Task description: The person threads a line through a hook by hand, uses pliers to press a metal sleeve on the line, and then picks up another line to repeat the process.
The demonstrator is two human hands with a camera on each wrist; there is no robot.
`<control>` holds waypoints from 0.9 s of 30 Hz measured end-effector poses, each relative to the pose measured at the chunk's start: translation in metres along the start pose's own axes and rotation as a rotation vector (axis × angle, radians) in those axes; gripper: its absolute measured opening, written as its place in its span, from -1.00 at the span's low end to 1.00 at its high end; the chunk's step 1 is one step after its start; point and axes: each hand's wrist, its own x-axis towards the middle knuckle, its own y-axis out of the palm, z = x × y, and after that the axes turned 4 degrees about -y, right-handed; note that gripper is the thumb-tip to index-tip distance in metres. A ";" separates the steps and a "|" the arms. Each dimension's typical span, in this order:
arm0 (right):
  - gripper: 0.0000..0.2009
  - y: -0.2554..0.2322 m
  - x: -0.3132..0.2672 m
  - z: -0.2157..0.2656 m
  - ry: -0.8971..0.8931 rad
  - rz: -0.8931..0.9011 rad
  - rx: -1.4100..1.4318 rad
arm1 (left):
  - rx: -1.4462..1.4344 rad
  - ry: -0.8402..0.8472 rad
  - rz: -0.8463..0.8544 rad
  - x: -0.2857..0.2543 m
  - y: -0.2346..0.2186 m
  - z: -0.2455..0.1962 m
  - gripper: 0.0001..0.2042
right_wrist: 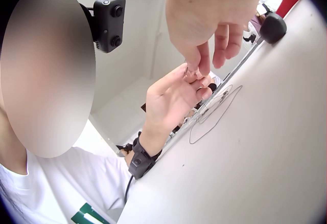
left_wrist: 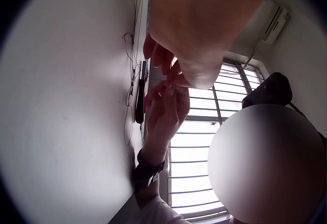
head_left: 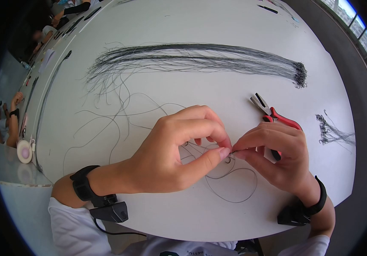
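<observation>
Near the front of the white table, my left hand (head_left: 179,153) pinches a thin dark line between thumb and index finger. Fingertip to fingertip with it, my right hand (head_left: 273,149) pinches the same line where a small dark piece shows. Just below the fingertips hangs a small dark fishing hook (head_left: 228,161). A loop of thin line (head_left: 256,187) curls on the table under the hands, and in the right wrist view the loop (right_wrist: 217,124) lies beneath them. Pliers (head_left: 260,102) with red handles lie partly hidden behind my right hand.
A long bundle of dark lines (head_left: 183,57) lies across the table, hooks gathered at its right end. A smaller bunch of hooked lines (head_left: 331,132) is at the right edge. Loose strands (head_left: 117,113) spread leftward. Other people sit at the far left; a black tool (head_left: 267,9) lies at the back.
</observation>
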 end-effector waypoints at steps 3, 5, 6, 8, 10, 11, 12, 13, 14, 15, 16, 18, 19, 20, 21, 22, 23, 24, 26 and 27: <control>-0.87 0.001 0.000 0.000 -0.013 -0.005 -0.004 | -0.006 0.000 0.000 -0.001 0.000 -0.001 -0.96; -0.87 0.001 0.000 0.000 -0.053 -0.027 -0.036 | 0.007 -0.026 0.008 -0.001 -0.001 -0.002 -0.96; -0.87 0.001 0.000 -0.001 -0.053 -0.027 -0.036 | 0.007 -0.026 0.008 -0.001 -0.001 -0.002 -0.96; -0.87 0.002 0.000 -0.001 -0.046 -0.042 -0.025 | 0.007 -0.018 -0.002 -0.001 0.000 -0.002 -0.96; -0.87 0.002 -0.001 0.000 -0.017 -0.028 -0.004 | 0.015 -0.026 0.003 -0.001 0.000 -0.002 -0.96; -0.87 0.002 -0.001 0.001 0.012 -0.013 0.017 | 0.023 -0.034 0.008 -0.001 0.000 -0.002 -0.96; -0.87 0.002 -0.001 0.001 0.012 -0.013 0.017 | 0.023 -0.034 0.008 -0.001 0.000 -0.001 -0.96; -0.87 0.003 -0.001 0.001 0.025 -0.008 0.036 | 0.001 -0.040 0.009 -0.001 0.000 0.000 -0.96; -0.88 0.003 -0.002 0.001 0.038 -0.004 0.055 | -0.022 -0.047 0.011 -0.002 0.000 0.000 -0.96; -0.88 0.003 -0.002 0.000 0.038 -0.004 0.056 | -0.022 -0.047 0.011 -0.002 0.000 0.000 -0.96; -0.89 0.003 -0.002 0.000 0.058 0.006 0.093 | -0.022 -0.053 0.015 -0.002 0.001 0.000 -0.96; -0.90 0.003 -0.003 0.000 0.078 0.016 0.130 | -0.023 -0.058 0.019 -0.002 0.001 0.000 -0.96; -0.92 0.002 -0.003 0.002 0.152 0.034 0.215 | -0.035 -0.059 0.022 -0.002 0.001 0.000 -0.97; -0.94 0.002 -0.004 0.002 0.226 0.052 0.300 | -0.046 -0.059 0.025 -0.002 0.001 0.000 -0.97; -0.94 0.002 -0.004 0.003 0.226 0.052 0.300 | -0.046 -0.059 0.025 -0.002 0.001 -0.001 -0.97; -0.95 0.002 -0.004 0.004 0.287 0.062 0.363 | -0.058 -0.065 0.036 -0.002 0.001 -0.001 -0.97; -0.95 0.002 -0.003 0.005 0.349 0.071 0.427 | -0.070 -0.071 0.047 -0.002 0.001 -0.001 -0.96; -0.95 0.002 -0.004 0.005 0.349 0.071 0.427 | -0.070 -0.071 0.047 -0.002 0.001 -0.001 -0.96; -0.96 0.002 -0.004 0.006 0.366 0.095 0.441 | -0.107 -0.108 0.081 -0.002 0.001 0.000 -0.95; -0.96 0.002 -0.004 0.006 0.366 0.096 0.441 | -0.107 -0.108 0.081 -0.002 0.001 0.000 -0.95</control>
